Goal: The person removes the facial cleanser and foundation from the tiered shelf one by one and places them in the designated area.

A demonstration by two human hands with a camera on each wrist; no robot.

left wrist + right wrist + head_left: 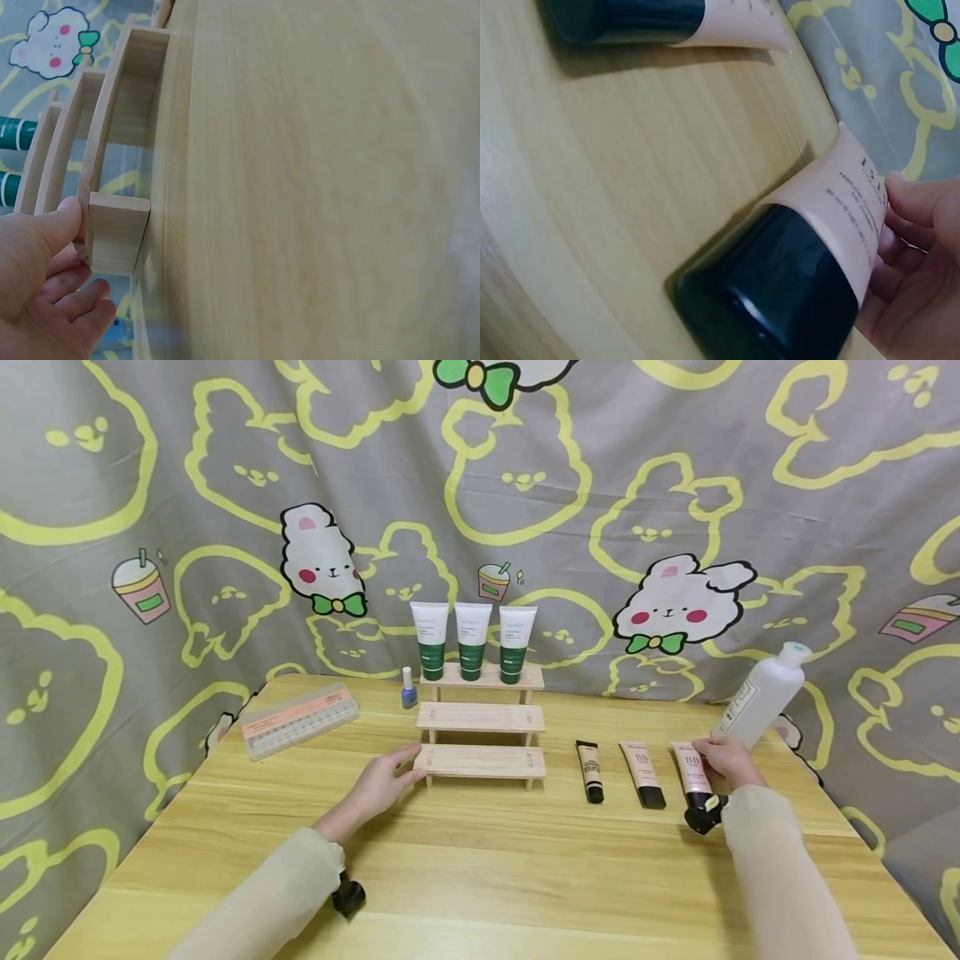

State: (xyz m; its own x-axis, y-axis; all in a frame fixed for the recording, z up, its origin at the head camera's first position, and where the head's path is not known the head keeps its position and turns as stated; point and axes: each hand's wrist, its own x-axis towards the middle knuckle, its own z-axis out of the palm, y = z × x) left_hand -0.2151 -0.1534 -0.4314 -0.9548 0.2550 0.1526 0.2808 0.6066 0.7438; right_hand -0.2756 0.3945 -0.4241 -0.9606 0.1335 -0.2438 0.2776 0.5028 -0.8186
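Note:
My left hand [377, 787] pinches the left end of the lowest step of a three-tier wooden display stand [480, 762]. In the left wrist view the thumb lies on the step's edge, with the other fingers loosely bent beside its leg [118, 232]. On the right, my right hand [731, 760] holds the side edge of a pink BB cream tube [690, 767] with a black cap. The right wrist view shows this tube [829, 199] close to the tabletop, thumb at its edge. Another pink BB cream tube [640, 767] and a slim black-capped beige tube [591, 767] lie left of it.
Three white-and-green tubes [471, 643] stand on the top step. A blue nail polish bottle [408, 691] stands left of the stand, near a clear flat case [300, 721]. Behind my right hand a large white bottle [763, 693] stands. A patterned curtain [555, 510] hangs along the table's back edge.

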